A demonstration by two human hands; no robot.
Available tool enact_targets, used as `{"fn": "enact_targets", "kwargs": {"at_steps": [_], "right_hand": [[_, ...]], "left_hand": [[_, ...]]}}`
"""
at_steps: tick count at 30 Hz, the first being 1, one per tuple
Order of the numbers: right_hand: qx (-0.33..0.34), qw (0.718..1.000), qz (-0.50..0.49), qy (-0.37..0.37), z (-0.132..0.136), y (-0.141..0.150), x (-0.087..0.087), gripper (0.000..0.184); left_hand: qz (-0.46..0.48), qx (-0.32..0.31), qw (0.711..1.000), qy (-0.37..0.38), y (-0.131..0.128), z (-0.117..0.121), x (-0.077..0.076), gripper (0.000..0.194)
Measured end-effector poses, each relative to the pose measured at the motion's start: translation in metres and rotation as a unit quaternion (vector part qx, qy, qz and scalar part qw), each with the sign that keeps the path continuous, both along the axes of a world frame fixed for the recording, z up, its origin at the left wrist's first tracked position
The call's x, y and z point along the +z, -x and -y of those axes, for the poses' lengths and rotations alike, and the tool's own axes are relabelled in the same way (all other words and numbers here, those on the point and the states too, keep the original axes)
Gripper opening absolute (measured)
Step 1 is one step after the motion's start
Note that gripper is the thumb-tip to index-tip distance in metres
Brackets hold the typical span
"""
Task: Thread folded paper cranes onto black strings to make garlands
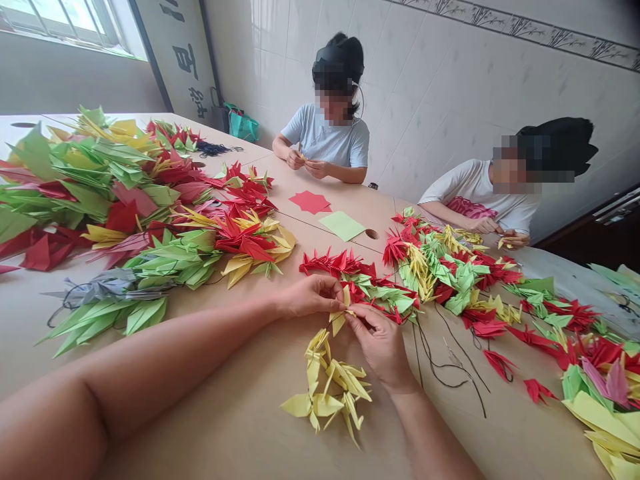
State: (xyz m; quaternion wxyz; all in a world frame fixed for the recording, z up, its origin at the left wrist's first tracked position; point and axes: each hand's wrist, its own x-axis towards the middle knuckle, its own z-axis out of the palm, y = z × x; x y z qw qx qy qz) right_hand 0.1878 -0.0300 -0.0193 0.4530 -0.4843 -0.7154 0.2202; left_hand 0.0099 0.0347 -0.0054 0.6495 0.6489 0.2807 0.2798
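My left hand point(311, 297) and my right hand point(381, 343) meet over the middle of the wooden table point(240, 427). Both pinch one yellow folded paper crane point(341, 313) between fingertips. Below it a string of yellow paper cranes point(327, 387) trails toward me on the tabletop. A dark thread point(450, 367) lies just right of my right hand. A strand of red and green cranes point(365, 283) lies right behind my hands.
Large heaps of strung green, red and yellow cranes point(115, 207) fill the left; more cranes point(450, 267) run along the right. Flat red point(310, 201) and green point(343, 225) sheets lie mid-table near a hole point(371, 234). Two people point(330, 133) point(500, 193) fold paper at the far side.
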Motion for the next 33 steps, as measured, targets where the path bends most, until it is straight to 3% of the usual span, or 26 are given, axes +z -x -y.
{"fn": "enact_targets", "kwargs": {"at_steps": [13,20,26,33], "right_hand": [[0.022,1.0,-0.014,0.012,0.0007,-0.0018,0.0017,0.011],[0.007,0.998,-0.03,0.056,0.0004,-0.0007,0.0003,0.012],[-0.024,0.994,-0.06,0.09,-0.0015,-0.0039,-0.0037,0.019],[-0.041,0.991,-0.077,0.099,-0.0015,-0.0045,-0.0023,0.021]], "left_hand": [[0.003,-0.01,1.0,-0.008,0.0007,-0.0021,-0.0048,0.019],[0.0,0.002,1.0,-0.005,0.0,-0.0016,-0.0048,0.019],[0.038,-0.038,0.995,0.088,0.0028,-0.0019,-0.0028,0.02],[0.088,-0.076,0.989,0.096,0.0032,-0.0002,-0.002,0.029]]}}
